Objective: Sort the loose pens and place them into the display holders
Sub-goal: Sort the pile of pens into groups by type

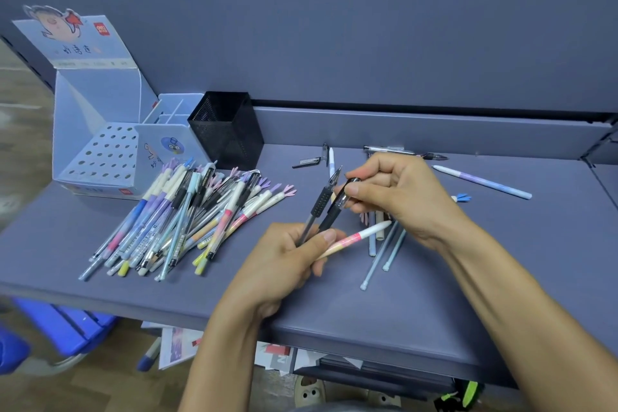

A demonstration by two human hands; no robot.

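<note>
My left hand, nearest me above the front edge of the desk, is curled round a bundle of pens: an uncapped black pen with its tip pointing up, a capped black pen beside it, and a pink-and-white pen jutting out to the right. My right hand sits just beyond it, thumb and forefinger pinching the clear cap end of the capped black pen, the other fingers folded in.

A few thin loose pens lie on the desk under my right wrist. A pastel pen rests further off towards the right edge, and two loose caps lie near the back edge.

The big pile of pens is spread over the left half of the desk. Behind it, in the back left corner, stands the cardboard display box with its perforated insert. A small divided holder is next to it, and a black mesh cup stands just to the right of that.
</note>
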